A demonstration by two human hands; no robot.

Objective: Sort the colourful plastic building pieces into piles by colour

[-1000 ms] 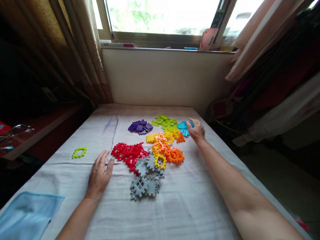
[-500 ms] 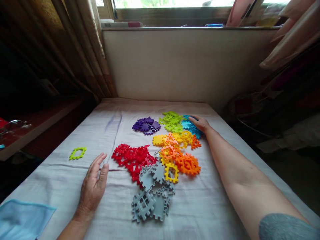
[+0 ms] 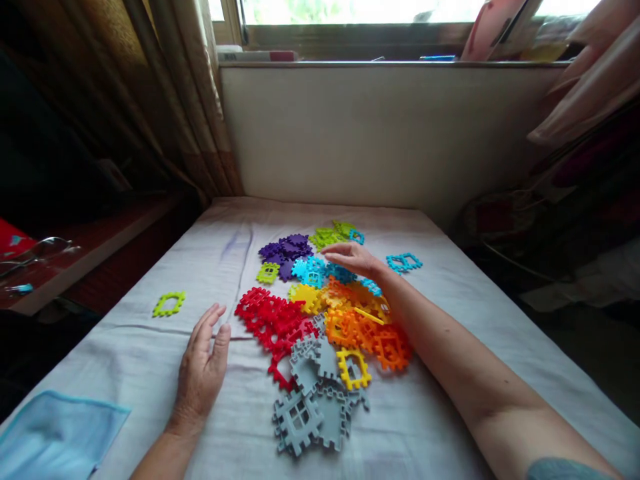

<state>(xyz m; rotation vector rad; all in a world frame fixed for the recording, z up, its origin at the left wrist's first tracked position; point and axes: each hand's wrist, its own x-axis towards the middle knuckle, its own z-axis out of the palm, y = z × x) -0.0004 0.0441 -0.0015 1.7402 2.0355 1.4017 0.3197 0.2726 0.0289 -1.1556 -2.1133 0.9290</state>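
My right hand point(image 3: 354, 259) reaches across the far pieces with its fingers stretched out over the blue interlocking plastic pieces point(image 3: 309, 271), hiding some of them. Just beyond it lie lime-green pieces point(image 3: 327, 238), and to its left a purple heap point(image 3: 286, 249). Nearer to me are yellow pieces point(image 3: 311, 297), orange pieces point(image 3: 393, 348), a red heap point(image 3: 273, 319) and grey pieces point(image 3: 297, 417). On the sheet, left of the red heap, rests my left hand point(image 3: 203, 363), open, fingers apart, holding nothing. A lone lime-green frame point(image 3: 169, 304) lies beyond it.
A pale sheet point(image 3: 200, 260) covers the surface, and a blue face mask point(image 3: 60, 430) lies at near left. Two joined-looking blue frames point(image 3: 404, 262) sit at far right. Beyond rises a pale panel point(image 3: 380, 133) below the window; a curtain point(image 3: 175, 100) hangs left.
My right hand has swept leftward, and blue pieces have spread left, in front of the purple heap. A green piece now lies beside the purple ones. My left hand stays put on the sheet.
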